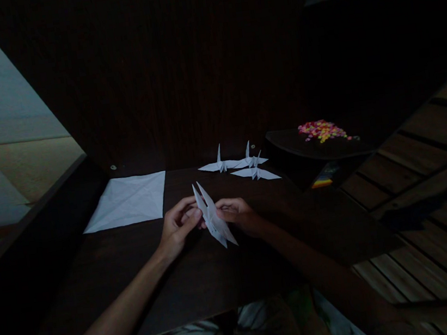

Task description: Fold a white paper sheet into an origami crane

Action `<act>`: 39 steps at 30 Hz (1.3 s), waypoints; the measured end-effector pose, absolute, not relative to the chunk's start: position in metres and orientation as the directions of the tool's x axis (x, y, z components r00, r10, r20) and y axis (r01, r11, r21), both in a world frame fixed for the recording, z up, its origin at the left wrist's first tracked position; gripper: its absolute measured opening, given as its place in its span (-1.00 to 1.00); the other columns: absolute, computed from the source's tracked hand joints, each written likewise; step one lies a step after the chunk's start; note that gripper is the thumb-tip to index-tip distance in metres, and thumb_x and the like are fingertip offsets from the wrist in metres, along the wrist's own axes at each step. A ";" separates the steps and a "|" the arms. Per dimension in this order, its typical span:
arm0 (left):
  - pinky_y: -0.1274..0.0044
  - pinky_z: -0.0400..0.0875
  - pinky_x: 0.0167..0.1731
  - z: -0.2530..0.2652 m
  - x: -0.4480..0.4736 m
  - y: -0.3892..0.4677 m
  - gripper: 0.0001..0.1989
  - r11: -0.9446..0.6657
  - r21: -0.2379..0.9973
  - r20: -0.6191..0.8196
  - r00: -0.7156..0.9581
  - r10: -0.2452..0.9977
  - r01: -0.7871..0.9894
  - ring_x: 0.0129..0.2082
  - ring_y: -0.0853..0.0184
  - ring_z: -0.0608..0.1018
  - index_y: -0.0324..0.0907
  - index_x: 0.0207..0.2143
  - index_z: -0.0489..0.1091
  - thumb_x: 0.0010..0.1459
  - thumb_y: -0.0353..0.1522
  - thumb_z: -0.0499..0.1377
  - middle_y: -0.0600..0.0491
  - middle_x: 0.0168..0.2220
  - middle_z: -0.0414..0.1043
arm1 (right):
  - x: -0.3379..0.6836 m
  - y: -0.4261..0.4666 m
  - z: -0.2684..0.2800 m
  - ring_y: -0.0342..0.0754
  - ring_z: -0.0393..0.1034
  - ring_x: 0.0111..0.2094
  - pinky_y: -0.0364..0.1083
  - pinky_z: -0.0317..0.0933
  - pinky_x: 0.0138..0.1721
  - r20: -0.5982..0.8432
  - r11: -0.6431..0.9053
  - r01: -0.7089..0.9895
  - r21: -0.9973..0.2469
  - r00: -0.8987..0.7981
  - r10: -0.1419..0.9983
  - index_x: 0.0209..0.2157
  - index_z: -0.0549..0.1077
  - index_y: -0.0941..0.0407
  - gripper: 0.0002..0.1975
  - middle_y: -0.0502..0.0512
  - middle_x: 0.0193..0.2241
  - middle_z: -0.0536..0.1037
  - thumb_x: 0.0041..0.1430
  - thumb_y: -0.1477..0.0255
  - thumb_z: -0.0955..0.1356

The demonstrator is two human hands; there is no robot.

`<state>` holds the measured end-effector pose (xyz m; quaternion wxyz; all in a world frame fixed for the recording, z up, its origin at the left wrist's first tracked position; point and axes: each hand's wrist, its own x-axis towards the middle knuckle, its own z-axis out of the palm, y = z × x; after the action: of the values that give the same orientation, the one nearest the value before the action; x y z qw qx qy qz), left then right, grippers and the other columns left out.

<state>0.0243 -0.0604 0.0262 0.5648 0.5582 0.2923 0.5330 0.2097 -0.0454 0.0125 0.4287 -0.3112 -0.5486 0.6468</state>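
Note:
Between my two hands is a white folded paper crane [212, 217], held above the dark desk with narrow points at its upper and lower ends. My left hand [180, 221] pinches its left side, thumb on the paper. On the other side, my right hand [238, 216] grips the paper with thumb and fingers closed. Some fingertips are hidden behind the folds. Farther back, several finished white paper cranes [255, 173] stand with wings spread. A creased white paper sheet [129, 201] lies flat to the left of my left hand.
A dark desk [148, 287] with a tall back panel [154, 77] and a raised left side board [36, 214] surrounds the work. At right, a small rounded shelf [286, 145] carries a pile of colourful small pieces [323, 130]. Wooden slats [438, 265] show beyond.

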 end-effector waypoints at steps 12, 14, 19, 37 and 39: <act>0.60 0.28 -0.53 0.028 0.019 -0.056 -0.70 -0.129 0.914 0.247 0.276 0.929 -0.385 -0.52 0.45 0.42 -0.21 -0.14 0.42 0.01 -0.40 0.26 0.04 -0.36 0.41 | 0.212 -0.043 0.004 -0.21 0.23 -0.59 -0.21 0.07 -0.57 0.028 -0.059 -0.168 -0.984 -0.475 0.879 -0.40 0.47 0.20 -0.66 -0.02 -0.56 0.44 -0.06 0.18 0.44; 0.62 0.27 -0.54 0.028 0.019 -0.055 -0.70 -0.134 0.906 0.250 0.249 0.936 -0.402 -0.50 0.44 0.41 -0.21 -0.18 0.41 -0.03 -0.43 0.27 0.06 -0.40 0.39 | 0.212 -0.044 0.006 -0.20 0.25 -0.57 -0.21 0.08 -0.54 0.023 -0.056 -0.151 -0.987 -0.474 0.880 -0.40 0.47 0.20 -0.66 -0.01 -0.55 0.45 -0.06 0.19 0.44; 0.63 0.31 -0.52 0.030 0.019 -0.054 -0.77 -0.168 0.907 0.273 0.234 0.933 -0.386 -0.47 0.42 0.44 -0.19 -0.35 0.35 -0.10 -0.40 0.30 0.10 -0.42 0.37 | 0.210 -0.047 0.014 -0.17 0.31 -0.51 -0.19 0.13 -0.47 0.021 -0.043 -0.126 -0.991 -0.469 0.883 -0.43 0.48 0.19 -0.69 -0.01 -0.52 0.47 -0.07 0.21 0.44; 0.57 0.29 -0.41 0.035 0.017 -0.052 -0.81 -0.379 0.916 0.399 0.190 0.897 -0.133 -0.37 0.35 0.38 -0.20 -0.51 0.31 -0.07 -0.33 0.29 0.05 -0.39 0.30 | 0.208 -0.045 0.012 -0.14 0.32 -0.46 -0.16 0.16 -0.37 0.060 0.011 -0.114 -0.993 -0.438 0.897 -0.44 0.47 0.18 -0.74 -0.01 -0.50 0.46 -0.04 0.26 0.43; 0.55 0.30 -0.38 0.037 0.016 -0.052 -0.80 -0.405 0.910 0.416 0.191 0.889 -0.092 -0.36 0.34 0.39 -0.20 -0.53 0.30 -0.05 -0.33 0.28 0.04 -0.39 0.30 | 0.208 -0.046 0.013 -0.14 0.32 -0.45 -0.16 0.16 -0.38 0.066 0.023 -0.107 -0.994 -0.419 0.905 -0.46 0.47 0.18 -0.74 -0.01 -0.51 0.45 -0.04 0.24 0.42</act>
<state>0.0165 -0.0523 0.0373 0.4444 0.6308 0.3160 0.5520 0.2076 -0.0459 0.0127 0.4156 -0.3429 -0.5822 0.6089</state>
